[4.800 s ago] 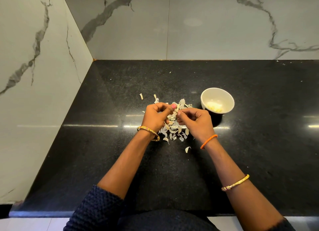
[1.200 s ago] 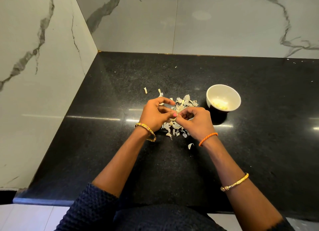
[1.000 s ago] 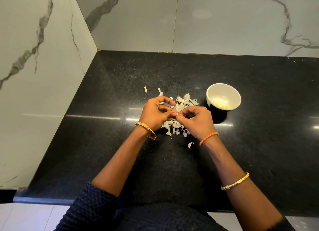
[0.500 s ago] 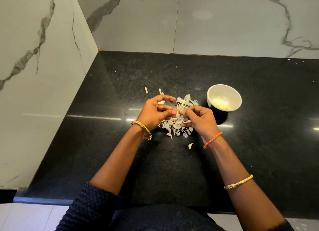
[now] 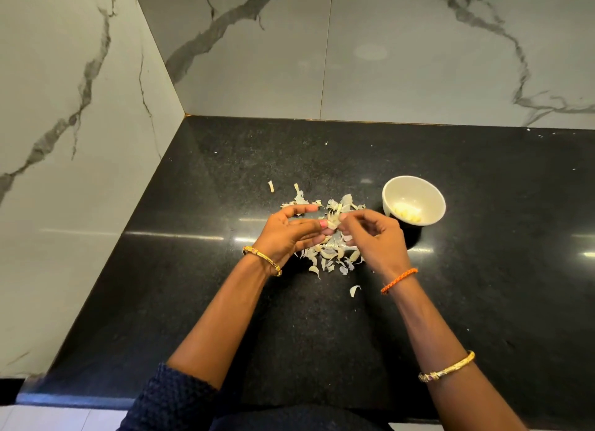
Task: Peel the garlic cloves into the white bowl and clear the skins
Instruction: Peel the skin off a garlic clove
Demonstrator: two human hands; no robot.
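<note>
Dark blue knit sleeves (image 5: 167, 395), gold bangles (image 5: 262, 260) on both wrists, an orange thread bracelet (image 5: 398, 280), pink nail polish.

A black speckled tabletop (image 5: 193, 301) fills a corner, its glossy surface showing streaks of reflected light. White marble-look wall tiles (image 5: 418, 60) with grey veins rise along its far edge, and a like wall (image 5: 64, 140) runs down its left edge; the two meet at the far left corner. A thin vertical seam splits the far tiles. A few pale specks lie near the far right edge. Pale floor (image 5: 48, 421) shows below the near edge.
</note>
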